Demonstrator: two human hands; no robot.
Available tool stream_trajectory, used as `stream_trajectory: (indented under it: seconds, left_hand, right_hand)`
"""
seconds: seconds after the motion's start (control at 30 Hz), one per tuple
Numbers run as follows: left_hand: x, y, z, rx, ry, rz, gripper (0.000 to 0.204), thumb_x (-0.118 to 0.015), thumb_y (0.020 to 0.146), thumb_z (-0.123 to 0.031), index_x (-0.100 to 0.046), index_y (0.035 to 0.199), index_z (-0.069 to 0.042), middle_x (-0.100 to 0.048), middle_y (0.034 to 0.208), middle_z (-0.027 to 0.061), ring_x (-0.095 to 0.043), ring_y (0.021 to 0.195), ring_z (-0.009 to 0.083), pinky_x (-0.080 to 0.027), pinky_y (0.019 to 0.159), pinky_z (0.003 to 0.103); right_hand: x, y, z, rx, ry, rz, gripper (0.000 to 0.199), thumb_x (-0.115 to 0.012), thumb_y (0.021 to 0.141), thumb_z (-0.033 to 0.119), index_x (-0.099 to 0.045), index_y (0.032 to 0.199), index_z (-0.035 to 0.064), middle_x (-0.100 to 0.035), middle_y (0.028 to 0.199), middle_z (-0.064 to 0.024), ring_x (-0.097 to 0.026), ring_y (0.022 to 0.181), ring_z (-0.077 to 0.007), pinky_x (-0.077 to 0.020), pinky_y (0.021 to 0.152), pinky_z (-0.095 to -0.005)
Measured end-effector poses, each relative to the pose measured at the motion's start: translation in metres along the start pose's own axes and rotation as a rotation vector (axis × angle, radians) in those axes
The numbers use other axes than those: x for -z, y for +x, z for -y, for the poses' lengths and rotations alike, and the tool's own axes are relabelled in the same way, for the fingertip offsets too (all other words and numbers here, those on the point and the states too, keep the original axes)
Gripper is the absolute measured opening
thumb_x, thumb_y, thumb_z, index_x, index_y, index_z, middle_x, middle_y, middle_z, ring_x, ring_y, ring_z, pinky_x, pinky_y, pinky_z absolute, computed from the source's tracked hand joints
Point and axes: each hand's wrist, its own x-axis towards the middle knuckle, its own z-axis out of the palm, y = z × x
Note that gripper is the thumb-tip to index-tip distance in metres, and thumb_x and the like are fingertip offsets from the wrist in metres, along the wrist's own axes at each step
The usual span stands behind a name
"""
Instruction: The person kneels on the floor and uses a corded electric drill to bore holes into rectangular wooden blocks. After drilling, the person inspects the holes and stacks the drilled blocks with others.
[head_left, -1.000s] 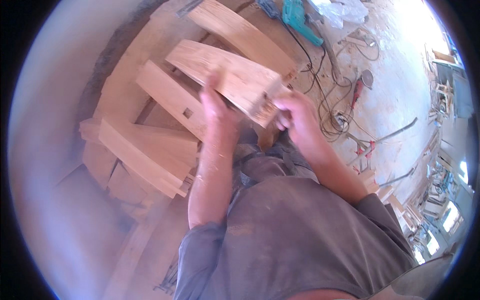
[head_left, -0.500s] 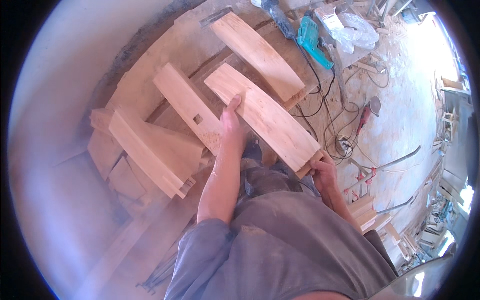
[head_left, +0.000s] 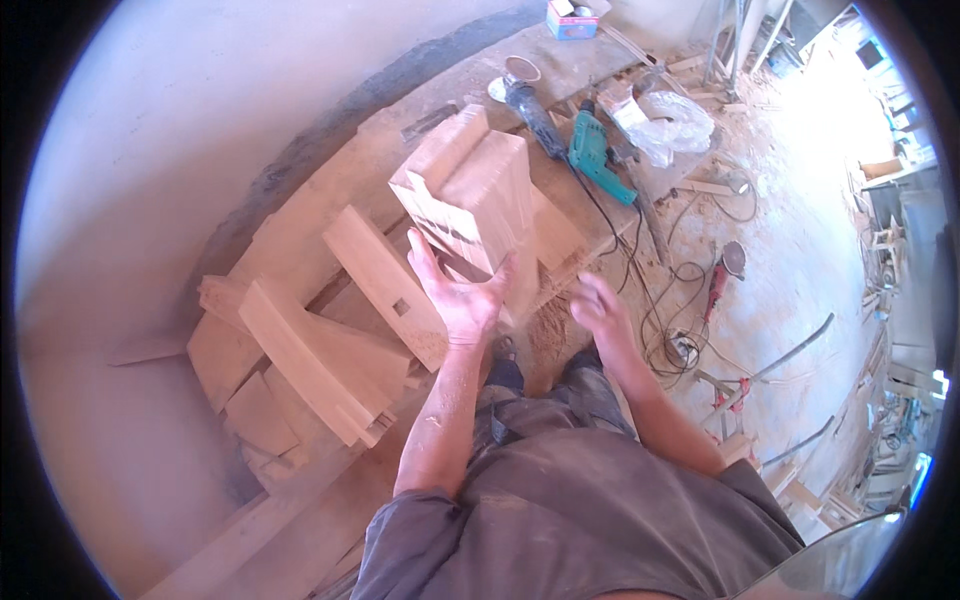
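My left hand [head_left: 465, 298] grips the lower end of a thick wooden piece [head_left: 478, 195], thumb on one side and fingers on the other. The piece is tipped up, with its stepped, moulded profile at the top. My right hand [head_left: 601, 305] is off to the right, apart from the wood; it is a little blurred, its fingers loosely bent with nothing in them. Left of the held piece lies a pale board [head_left: 375, 275] with a square mortise. Farther left is another wooden piece [head_left: 310, 360] with a stepped edge. A further board [head_left: 558, 235] is partly hidden behind the held piece.
A teal drill [head_left: 592, 155] and an angle grinder [head_left: 535, 118] lie at the far side near a clear plastic bag [head_left: 675, 128]. Cords run over the dusty floor toward a red grinder [head_left: 718, 285]. A wall [head_left: 200, 120] rises at the left; a small box [head_left: 572, 22] stands at the back.
The wooden piece has gone from lying slantwise between both hands to being tipped up in my left hand. My right hand has let go of its near end and moved away.
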Motion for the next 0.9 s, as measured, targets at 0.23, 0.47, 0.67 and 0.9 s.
stream_trajectory:
  seconds: [0.23,0.47,0.67,0.9]
  left_hand:
    - [0.001,-0.058,-0.004,-0.506,0.098,0.035,0.123,-0.098,0.067,-0.033,-0.025,0.162,-0.003,-0.043,0.142,0.0289,-0.047,0.128,0.0463,-0.046,0.102,0.056]
    - [-0.017,-0.098,-0.002,-0.580,0.009,0.122,0.121,-0.099,0.066,-0.030,-0.026,0.161,-0.014,-0.036,0.149,0.0308,-0.045,0.130,0.0482,-0.042,0.106,0.060]
    - [-0.020,-0.111,0.019,-0.461,0.158,0.314,0.096,-0.098,0.060,-0.021,-0.039,0.134,-0.004,-0.043,0.145,0.0341,-0.047,0.130,0.0541,-0.041,0.106,0.063]
    - [-0.060,-0.138,0.033,-0.418,0.146,0.180,0.065,-0.086,0.056,-0.009,-0.056,0.113,-0.012,-0.044,0.145,0.0342,-0.043,0.136,0.0561,-0.036,0.110,0.067]
  right_hand:
    - [-0.035,0.002,0.068,0.334,0.504,0.174,0.070,-0.052,0.109,0.044,-0.036,0.159,-0.0035,-0.049,0.155,-0.0185,-0.050,0.143,-0.0283,-0.0360,0.121,-0.0446]
    - [0.002,-0.039,0.048,0.257,0.618,0.002,0.059,-0.040,0.112,0.048,-0.048,0.152,0.0054,-0.061,0.144,-0.0127,-0.059,0.134,-0.0296,-0.0446,0.116,-0.0508]
    - [0.026,-0.038,0.051,0.266,0.740,-0.064,0.062,-0.039,0.111,0.052,-0.047,0.154,0.0078,-0.055,0.151,-0.0139,-0.052,0.141,-0.0320,-0.0394,0.120,-0.0517]
    - [0.094,-0.013,0.029,0.197,0.754,0.054,0.071,-0.038,0.106,0.059,-0.041,0.160,0.0117,-0.048,0.159,-0.0119,-0.047,0.146,-0.0360,-0.0390,0.119,-0.0580]
